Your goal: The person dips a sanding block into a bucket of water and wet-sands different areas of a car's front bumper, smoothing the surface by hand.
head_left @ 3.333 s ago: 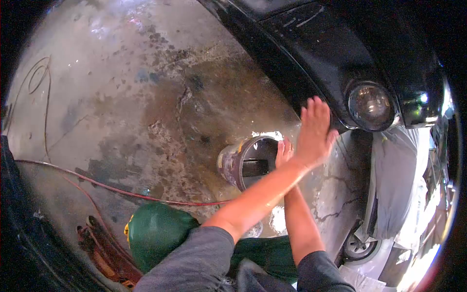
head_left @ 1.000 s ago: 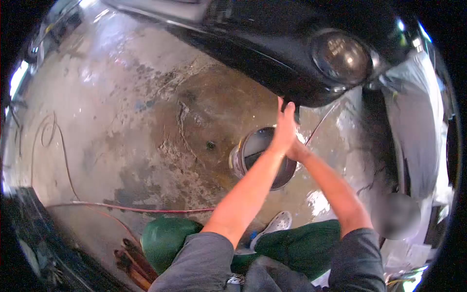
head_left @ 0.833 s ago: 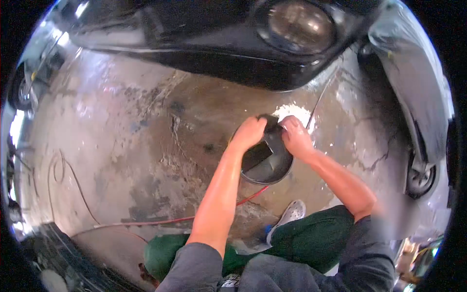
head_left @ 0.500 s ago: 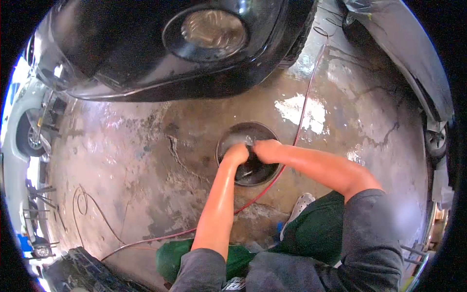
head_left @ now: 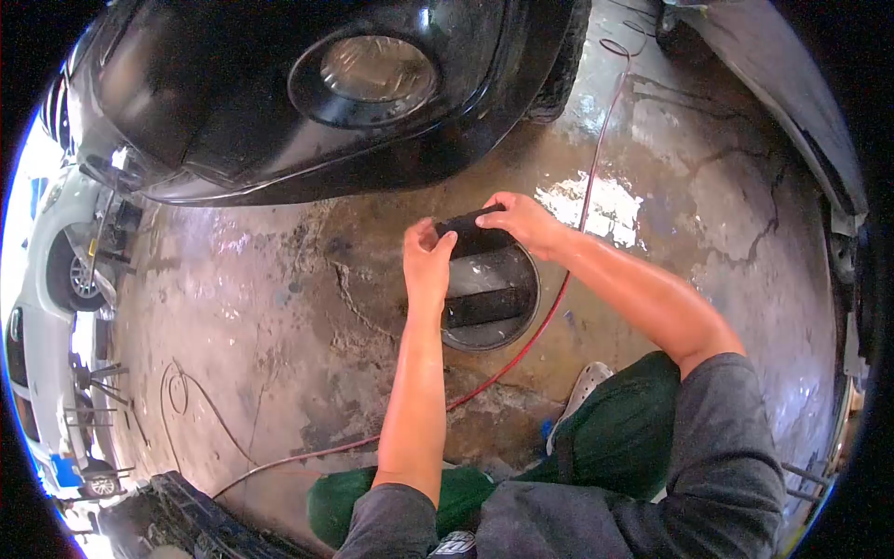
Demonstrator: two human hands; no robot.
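Note:
My left hand (head_left: 426, 247) and my right hand (head_left: 521, 225) grip the two ends of a dark, flat rectangular piece (head_left: 472, 233), thumbs on the near side. They hold it over the far rim of a round basin (head_left: 535, 289) on the floor. The piece's material cannot be made out. Inside the basin, a dark band (head_left: 486, 306) crosses the lower half; whether it is a second piece or a reflection I cannot tell. My left forearm covers part of the basin's left rim.
A black car front (head_left: 233, 112) with a headlight (head_left: 377, 70) stands just beyond the basin. A red hose (head_left: 521, 359) curves past the basin's right side. A grey body panel (head_left: 773, 84) is at upper right; a white car (head_left: 47, 279) is at left. The concrete floor (head_left: 261, 289) has wet patches.
Both hands have come up out of the basin and moved to its far rim, spreading apart. The dark rectangular piece now shows between them.

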